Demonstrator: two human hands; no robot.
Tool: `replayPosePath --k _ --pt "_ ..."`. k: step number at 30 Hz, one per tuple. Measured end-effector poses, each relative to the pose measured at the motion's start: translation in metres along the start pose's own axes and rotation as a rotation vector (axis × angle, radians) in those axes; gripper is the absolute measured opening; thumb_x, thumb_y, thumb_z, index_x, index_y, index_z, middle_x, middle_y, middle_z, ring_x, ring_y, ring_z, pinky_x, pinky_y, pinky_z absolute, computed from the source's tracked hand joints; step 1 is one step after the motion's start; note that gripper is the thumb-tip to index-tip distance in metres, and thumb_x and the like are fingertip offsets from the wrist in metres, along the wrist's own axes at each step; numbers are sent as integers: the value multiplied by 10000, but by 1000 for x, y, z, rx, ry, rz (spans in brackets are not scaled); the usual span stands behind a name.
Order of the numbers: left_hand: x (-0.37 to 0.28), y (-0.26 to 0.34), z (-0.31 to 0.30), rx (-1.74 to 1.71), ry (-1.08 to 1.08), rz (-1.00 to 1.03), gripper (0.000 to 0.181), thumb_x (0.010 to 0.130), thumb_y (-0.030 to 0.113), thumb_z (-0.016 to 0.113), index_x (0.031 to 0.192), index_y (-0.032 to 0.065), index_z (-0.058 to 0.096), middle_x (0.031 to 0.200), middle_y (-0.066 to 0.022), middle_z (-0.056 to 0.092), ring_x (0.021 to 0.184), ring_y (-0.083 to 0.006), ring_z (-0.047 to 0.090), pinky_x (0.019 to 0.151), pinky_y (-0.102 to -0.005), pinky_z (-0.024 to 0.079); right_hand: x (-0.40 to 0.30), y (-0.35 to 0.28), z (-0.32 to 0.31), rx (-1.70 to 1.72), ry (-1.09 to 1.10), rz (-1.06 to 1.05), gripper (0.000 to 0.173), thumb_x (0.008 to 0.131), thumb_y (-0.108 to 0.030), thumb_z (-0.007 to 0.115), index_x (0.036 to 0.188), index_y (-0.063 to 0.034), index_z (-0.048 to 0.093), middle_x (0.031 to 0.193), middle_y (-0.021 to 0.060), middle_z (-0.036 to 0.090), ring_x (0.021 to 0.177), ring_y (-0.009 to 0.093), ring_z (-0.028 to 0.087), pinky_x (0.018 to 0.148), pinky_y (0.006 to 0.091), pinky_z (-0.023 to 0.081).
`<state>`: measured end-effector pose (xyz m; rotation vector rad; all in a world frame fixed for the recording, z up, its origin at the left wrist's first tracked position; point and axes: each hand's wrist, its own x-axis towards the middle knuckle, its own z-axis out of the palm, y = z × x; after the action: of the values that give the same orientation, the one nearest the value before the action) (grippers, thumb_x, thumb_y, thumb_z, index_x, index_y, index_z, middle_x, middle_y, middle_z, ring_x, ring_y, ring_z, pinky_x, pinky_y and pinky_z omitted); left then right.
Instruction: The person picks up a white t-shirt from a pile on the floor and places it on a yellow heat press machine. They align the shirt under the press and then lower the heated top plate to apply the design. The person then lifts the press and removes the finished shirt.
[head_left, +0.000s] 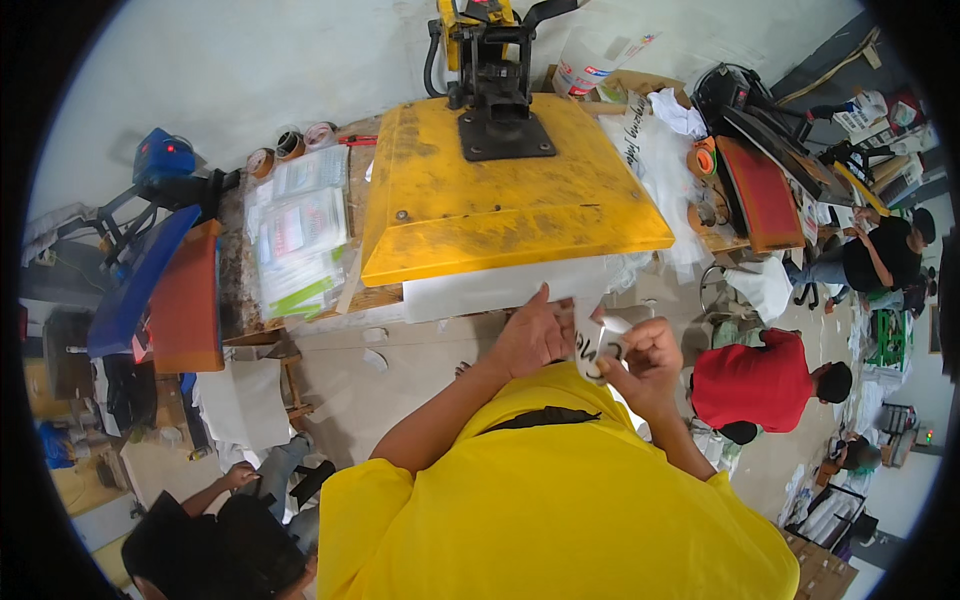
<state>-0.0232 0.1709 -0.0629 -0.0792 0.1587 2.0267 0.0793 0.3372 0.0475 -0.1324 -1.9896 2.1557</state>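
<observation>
My right hand (649, 366) pinches a curled transfer strip (594, 351) with black lettering between thumb and fingers, in front of my yellow shirt. Just to its left is my left hand (534, 336), thumb raised and apart from the fingers. Its fingertips come close to the strip's left edge; whether they touch it is unclear. Beyond both hands stands a heat press with a scuffed yellow upper platen (502, 195), which is lowered. White material (502, 286) hangs out from under its front edge.
Left on the worktable lie stacked printed sheets in clear film (304, 225) and tape rolls (289, 142). A blue heat press (154, 277) flanks that side. Clear film (664, 202) and another press with a red-orange platen (761, 195) are right. People (754, 381) are nearby on both sides.
</observation>
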Motion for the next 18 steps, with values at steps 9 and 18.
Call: replayPosePath --k 9,18 --pt "-42 25 -22 2 183 492 330 1051 220 641 1315 42 554 1335 -121 621 1168 -224 658 961 -349 588 17 -46 -46 44 -270 222 589 869 98 744 1382 13 468 860 24 679 799 86 661 751 228 517" --pt "-98 64 -40 607 861 989 211 990 76 703 1187 98 632 1050 -20 704 952 -142 695 771 -334 626 113 85 -59 -349 -70 253 186 932 -69 768 1069 1 664 732 -15 617 626 63 566 579 237 460"
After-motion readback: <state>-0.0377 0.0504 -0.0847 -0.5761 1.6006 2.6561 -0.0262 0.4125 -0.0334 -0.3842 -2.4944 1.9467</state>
